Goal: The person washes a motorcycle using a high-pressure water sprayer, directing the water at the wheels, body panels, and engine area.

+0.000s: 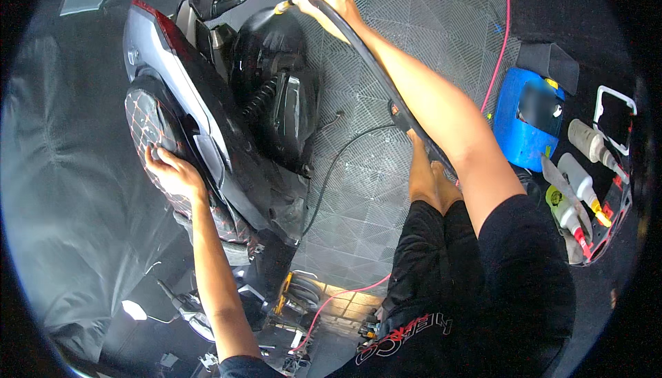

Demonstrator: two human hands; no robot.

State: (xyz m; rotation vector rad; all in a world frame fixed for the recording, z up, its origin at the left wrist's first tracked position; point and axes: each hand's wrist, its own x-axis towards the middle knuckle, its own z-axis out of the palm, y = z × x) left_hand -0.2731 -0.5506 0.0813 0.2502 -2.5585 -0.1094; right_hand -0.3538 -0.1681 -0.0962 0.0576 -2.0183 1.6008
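A motor scooter stands in front of me, with a grey and black side panel (199, 104), a quilted seat (150, 119) stitched in orange, and a red tail light (155, 19). My left hand (173, 171) lies on the side of the seat, fingers somewhat apart. My right hand (331, 3) grips the end of a black hose (380, 70) beyond the rear wheel. From its brass-coloured nozzle (282, 7), a fine spray fans onto the black rear tyre (258, 34). Below the tyre are a coil spring shock absorber (260, 98) and a dark engine-side cover (290, 104).
Grey ribbed tiles cover the floor (362, 171), where my feet stand. To the right are a blue plastic container (509, 119), several spray bottles (576, 176) and a pink hose (499, 62). Another motorbike (194, 316) stands at lower left. Dark sheeting (62, 171) hangs beyond the seat.
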